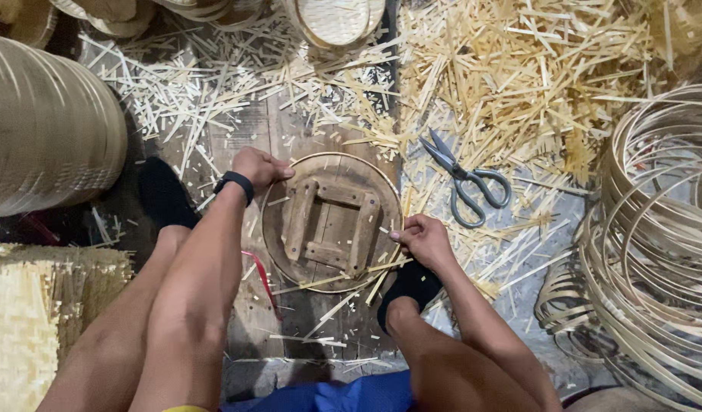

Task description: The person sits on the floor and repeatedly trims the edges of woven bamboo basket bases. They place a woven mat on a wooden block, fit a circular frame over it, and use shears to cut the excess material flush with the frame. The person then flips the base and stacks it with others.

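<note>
At the floor's left edge lie a woven bamboo mat (19, 320) and, above it, a stack of bamboo hoops (46, 126). The left hand (258, 168), a black watch (235, 183) on its wrist, has its fingers curled over the upper left rim of a round wooden form (332, 221) that lies flat on the floor planks (278, 130) between the person's black-socked feet. The right hand (423, 238) pinches a thin bamboo strip (343, 278) against the form's right rim, fingers closed on it. Just right, metal scissors (461, 179) lie open among bamboo offcuts (518, 69). Loose bamboo rings (656, 244) pile at the right edge.
</note>
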